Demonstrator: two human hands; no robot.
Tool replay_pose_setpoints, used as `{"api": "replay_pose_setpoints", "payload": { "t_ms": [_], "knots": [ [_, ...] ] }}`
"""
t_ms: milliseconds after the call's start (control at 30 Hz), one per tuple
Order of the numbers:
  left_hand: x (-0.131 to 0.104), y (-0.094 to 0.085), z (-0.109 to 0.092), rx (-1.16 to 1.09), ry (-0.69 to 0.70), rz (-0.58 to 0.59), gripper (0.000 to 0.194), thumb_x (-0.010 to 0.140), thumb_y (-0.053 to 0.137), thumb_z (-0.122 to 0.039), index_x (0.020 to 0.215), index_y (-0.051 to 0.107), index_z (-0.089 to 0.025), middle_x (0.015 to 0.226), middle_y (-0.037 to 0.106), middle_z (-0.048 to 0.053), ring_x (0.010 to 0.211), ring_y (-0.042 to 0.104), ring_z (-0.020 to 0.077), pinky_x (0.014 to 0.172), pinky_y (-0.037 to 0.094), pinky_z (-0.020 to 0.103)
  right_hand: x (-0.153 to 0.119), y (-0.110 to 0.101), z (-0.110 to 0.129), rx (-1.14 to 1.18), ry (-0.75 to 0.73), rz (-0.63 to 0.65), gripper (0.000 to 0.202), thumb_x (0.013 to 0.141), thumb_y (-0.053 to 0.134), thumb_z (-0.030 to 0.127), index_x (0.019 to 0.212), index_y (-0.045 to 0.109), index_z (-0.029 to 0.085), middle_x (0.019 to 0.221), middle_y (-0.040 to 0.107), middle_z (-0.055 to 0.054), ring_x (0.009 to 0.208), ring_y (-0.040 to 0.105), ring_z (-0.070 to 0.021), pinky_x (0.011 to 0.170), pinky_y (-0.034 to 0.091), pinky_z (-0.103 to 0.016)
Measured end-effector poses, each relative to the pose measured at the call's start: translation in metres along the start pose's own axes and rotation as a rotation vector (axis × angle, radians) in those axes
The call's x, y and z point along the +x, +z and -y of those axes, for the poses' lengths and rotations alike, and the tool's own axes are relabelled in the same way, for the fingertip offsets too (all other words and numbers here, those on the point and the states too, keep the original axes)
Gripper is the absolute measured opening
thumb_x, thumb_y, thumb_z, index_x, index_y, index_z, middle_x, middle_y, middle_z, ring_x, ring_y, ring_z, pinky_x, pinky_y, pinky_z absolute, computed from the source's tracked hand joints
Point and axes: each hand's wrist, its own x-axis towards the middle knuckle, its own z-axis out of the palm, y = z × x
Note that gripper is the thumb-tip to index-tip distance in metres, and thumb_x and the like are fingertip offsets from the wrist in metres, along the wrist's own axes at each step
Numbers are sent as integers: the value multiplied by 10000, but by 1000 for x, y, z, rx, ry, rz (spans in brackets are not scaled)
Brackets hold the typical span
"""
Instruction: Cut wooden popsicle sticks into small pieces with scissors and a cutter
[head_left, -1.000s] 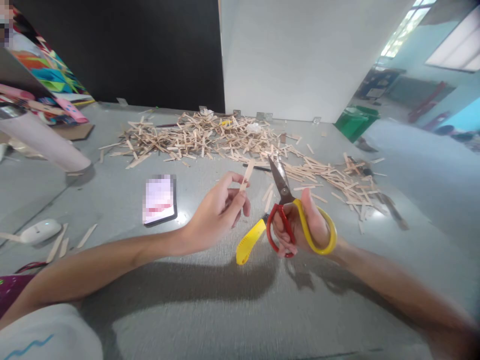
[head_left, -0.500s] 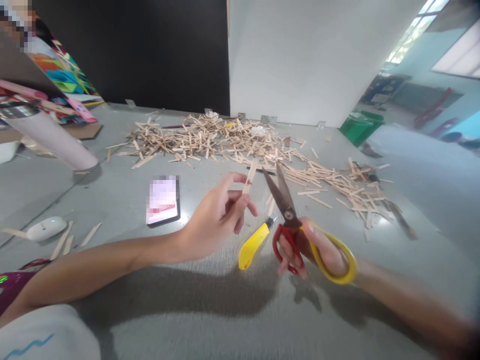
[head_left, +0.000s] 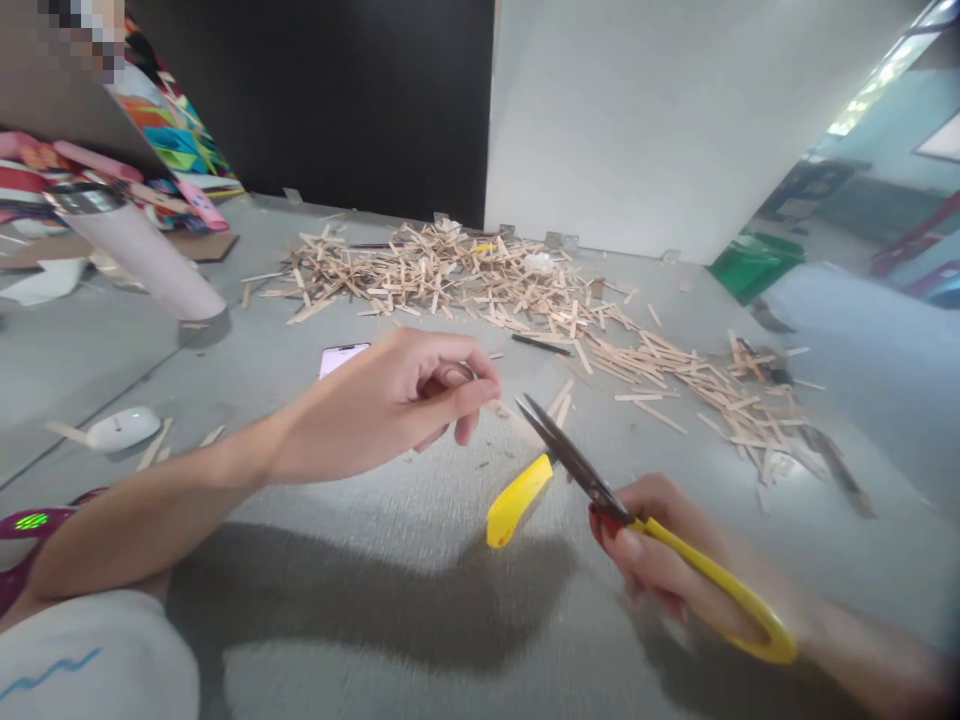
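My left hand pinches a flat wooden stick between thumb and fingertips, most of its length pointing right. In my right hand are scissors with red and yellow handles, their blades nearly closed and pointing up-left. The blade tips lie close to the stick; whether they touch it I cannot tell. Below them on the table rests a yellow utility knife. Several loose sticks lie just behind the knife. A phone is partly hidden behind my left hand.
A broad pile of wooden sticks spreads along the back of the grey table, trailing right. At left are a white mouse and a tilted-looking pale bottle. Black and white panels rise behind. A green bin stands at right.
The scissors have closed from wide apart and swung lower and to the right. My left hand has turned, bringing the stick from upright to pointing right. The view has shifted slightly.
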Motion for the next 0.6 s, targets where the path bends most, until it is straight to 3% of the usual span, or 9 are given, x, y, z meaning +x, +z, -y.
{"api": "replay_pose_setpoints", "payload": {
  "t_ms": [133, 333, 500, 600],
  "knots": [
    [1, -1, -6, -25, -23, -29, 239, 1018, 701, -273, 811, 779, -183, 611, 678, 38, 403, 517, 96, 369, 357, 185, 2, 3, -7, -11, 1, 131, 533, 962, 703, 749, 870, 580, 239, 626, 544, 49, 420, 416, -83, 333, 292, -208],
    [0, 0, -2, 3, -14, -39, 248, 1028, 706, -265, 805, 775, -182, 618, 671, 28, 408, 529, 91, 384, 369, 187, -4, 2, -34, 43, 53, 77, 514, 954, 700, 755, 983, 569, 259, 644, 603, 54, 359, 392, -78, 302, 253, -212],
    [2, 0, 3, 72, 42, -52, 275, 1071, 647, -290, 836, 746, -187, 629, 694, 4, 413, 547, 72, 399, 379, 161, -3, 2, -23, -1, 150, 83, 616, 899, 671, 857, 963, 553, 255, 582, 567, 63, 364, 403, -87, 321, 275, -206],
    [1, 0, -2, 116, -6, -23, 269, 1078, 625, -283, 851, 733, -190, 651, 710, -7, 440, 561, 70, 424, 414, 155, 0, 5, -17, -16, 202, 80, 671, 874, 652, 903, 939, 531, 246, 561, 549, 75, 361, 369, -67, 343, 280, -197]
  ]
}}
